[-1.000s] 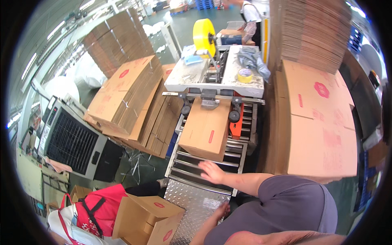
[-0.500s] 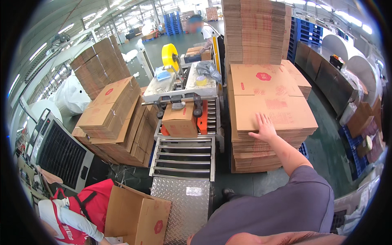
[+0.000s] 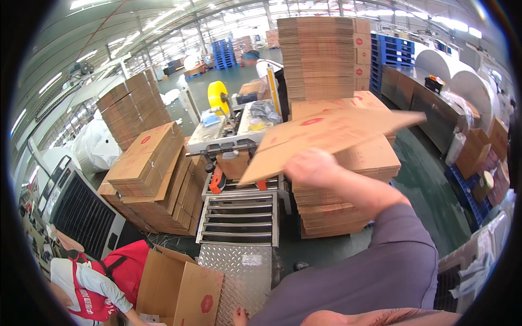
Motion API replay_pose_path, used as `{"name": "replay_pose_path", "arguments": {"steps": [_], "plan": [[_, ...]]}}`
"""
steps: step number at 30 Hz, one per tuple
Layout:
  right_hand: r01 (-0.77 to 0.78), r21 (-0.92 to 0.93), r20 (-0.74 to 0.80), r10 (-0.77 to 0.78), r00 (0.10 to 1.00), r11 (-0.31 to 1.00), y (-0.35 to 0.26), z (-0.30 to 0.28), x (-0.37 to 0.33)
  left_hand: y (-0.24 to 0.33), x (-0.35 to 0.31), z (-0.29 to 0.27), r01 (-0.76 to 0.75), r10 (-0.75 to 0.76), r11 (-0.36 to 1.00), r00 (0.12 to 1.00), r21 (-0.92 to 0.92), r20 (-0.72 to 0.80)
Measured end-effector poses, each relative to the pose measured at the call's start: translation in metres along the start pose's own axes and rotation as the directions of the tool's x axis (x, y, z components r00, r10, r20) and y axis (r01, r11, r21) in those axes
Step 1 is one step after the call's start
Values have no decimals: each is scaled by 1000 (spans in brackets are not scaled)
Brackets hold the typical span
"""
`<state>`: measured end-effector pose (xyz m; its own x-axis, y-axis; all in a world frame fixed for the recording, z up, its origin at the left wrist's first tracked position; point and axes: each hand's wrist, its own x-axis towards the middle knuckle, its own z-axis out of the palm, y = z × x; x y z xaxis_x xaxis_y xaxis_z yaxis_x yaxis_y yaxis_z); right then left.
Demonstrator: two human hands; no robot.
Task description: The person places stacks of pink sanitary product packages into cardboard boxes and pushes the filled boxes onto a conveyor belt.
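Observation:
My right hand [image 3: 311,167] is closed on the near edge of a flattened cardboard box [image 3: 326,130], holding it tilted above the stack. The sheet is brown with red print and reaches left over the roller conveyor [image 3: 236,223]. Below it stands the stack of flattened boxes [image 3: 337,201] it came from. Only a little of my left hand [image 3: 240,315] shows at the lower edge, beside the diamond-plate metal table [image 3: 239,282]; how its fingers are set is unclear. An opened-out box [image 3: 198,296] stands just left of that hand.
A co-worker in a red apron [image 3: 92,296] is at the lower left. The taping machine [image 3: 234,122] with a yellow tape roll [image 3: 217,98] holds a carton [image 3: 234,163]. Tied box stacks [image 3: 147,157] stand left, a tall stack [image 3: 318,60] behind. Another person [image 3: 266,68] is farther back.
My right hand has gone from lying on the stack to gripping a flattened box, lifted and swung left. My left hand has come into view low down. The carton in the machine has moved farther in.

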<state>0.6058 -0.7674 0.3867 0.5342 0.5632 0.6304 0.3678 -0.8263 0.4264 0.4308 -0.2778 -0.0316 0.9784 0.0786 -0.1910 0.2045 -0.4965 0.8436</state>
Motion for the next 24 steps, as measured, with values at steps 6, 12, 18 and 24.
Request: {"name": "replay_pose_path", "arguments": {"steps": [6, 12, 18, 24], "plan": [[697, 32, -584, -553, 595, 716, -97, -44, 118, 65, -16, -26, -231, 327, 889, 925, 395, -194], [289, 701, -561, 253, 788, 652, -88, 97, 133, 95, -109, -87, -29, 231, 920, 846, 390, -481], [51, 828, -294, 354, 888, 558, -138, 204, 83, 175, -159, -104, 93, 304, 881, 641, 464, -705], [329, 862, 189, -847, 496, 385, -190, 202, 68, 153, -120, -55, 210, 392, 551, 789, 808, -473]]}}
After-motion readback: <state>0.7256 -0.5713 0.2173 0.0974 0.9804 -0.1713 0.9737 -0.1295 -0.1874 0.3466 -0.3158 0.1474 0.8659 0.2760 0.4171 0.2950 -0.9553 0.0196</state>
